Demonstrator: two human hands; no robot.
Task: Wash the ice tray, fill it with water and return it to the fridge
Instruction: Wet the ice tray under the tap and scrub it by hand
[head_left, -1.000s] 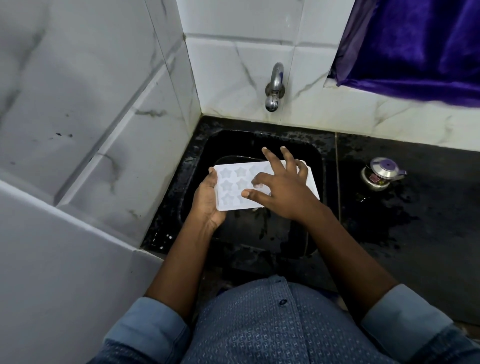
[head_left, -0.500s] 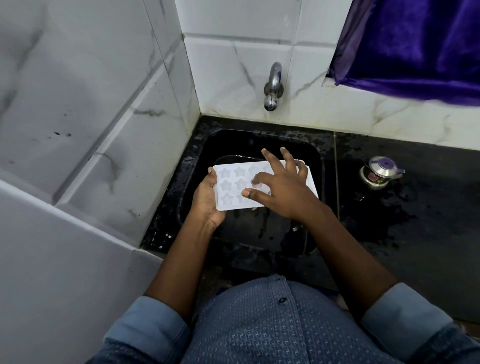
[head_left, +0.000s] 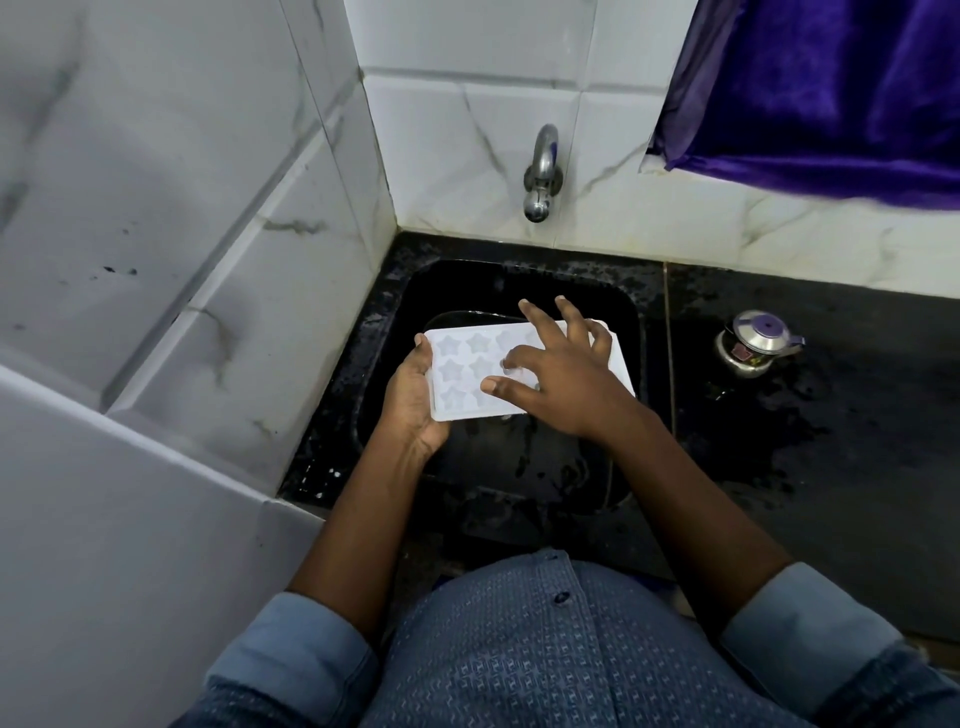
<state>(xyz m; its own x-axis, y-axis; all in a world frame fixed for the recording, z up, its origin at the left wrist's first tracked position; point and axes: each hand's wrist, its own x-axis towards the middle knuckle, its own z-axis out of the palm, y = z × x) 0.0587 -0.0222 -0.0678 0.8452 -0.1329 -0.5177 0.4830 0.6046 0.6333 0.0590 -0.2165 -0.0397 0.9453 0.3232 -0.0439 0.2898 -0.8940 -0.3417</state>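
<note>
One ice tray (head_left: 460, 366), star-moulded, over the sink (head_left: 400, 322): left hand (head_left: 415, 400) grips its left edge, right hand (head_left: 566, 384) lies open, fingers (head_left: 534, 321) spread on top; hazard, wet plastic may slip from one-handed hold.

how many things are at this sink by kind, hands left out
ice tray: 1
tap: 1
sink: 1
lidded steel pot: 1
purple cloth: 1
total: 5

White veined tiles (head_left: 467, 156) border a wet black counter (head_left: 831, 493).
</note>
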